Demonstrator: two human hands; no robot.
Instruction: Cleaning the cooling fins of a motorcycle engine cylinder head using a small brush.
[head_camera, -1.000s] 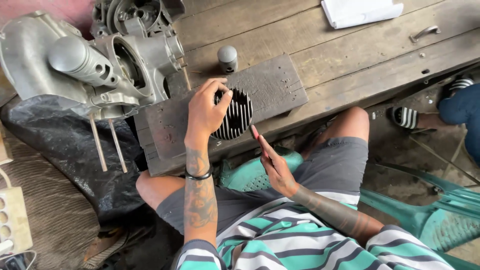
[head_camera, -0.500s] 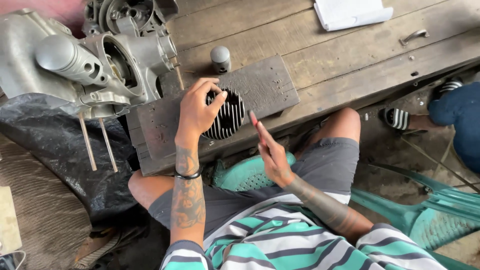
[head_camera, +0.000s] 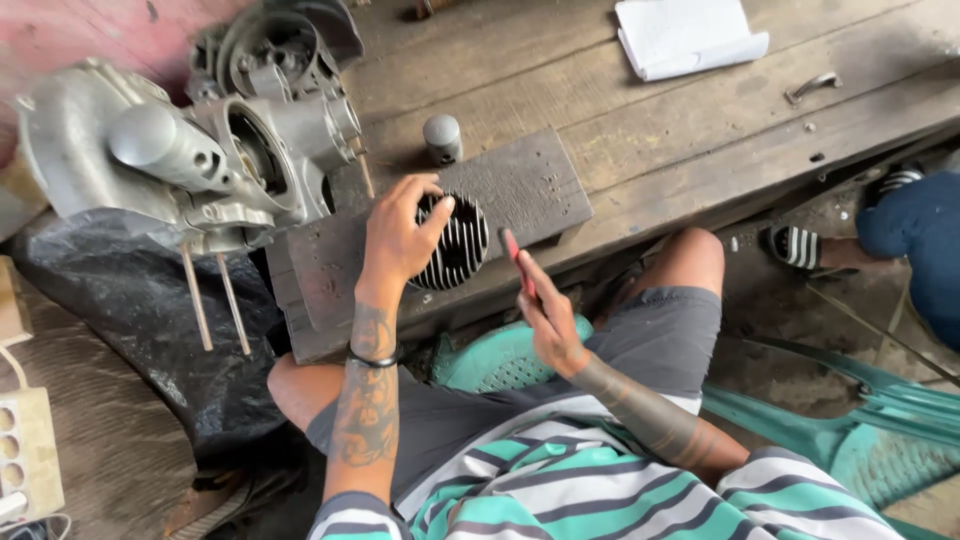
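Note:
A round, dark, finned engine cylinder (head_camera: 458, 245) lies on a dark wooden block (head_camera: 520, 195) at the edge of a wooden workbench. My left hand (head_camera: 398, 235) rests on top of the cylinder with its fingers curled over the fins, gripping it. Just to the right of the cylinder, my right hand (head_camera: 545, 318) holds a thin red-handled tool (head_camera: 516, 258) upright, its tip close to the cylinder's side.
A grey engine casing (head_camera: 190, 160) with two long studs sits on black plastic at the left. A small grey cylindrical part (head_camera: 442, 138) stands behind the block. White paper (head_camera: 685, 35) lies far right on the workbench (head_camera: 650, 130). Another person's sandalled foot (head_camera: 800, 247) is at the right.
My left hand has stayed on the cylinder. My right hand with the red tool has shifted slightly closer to the cylinder's side; the view has moved a little.

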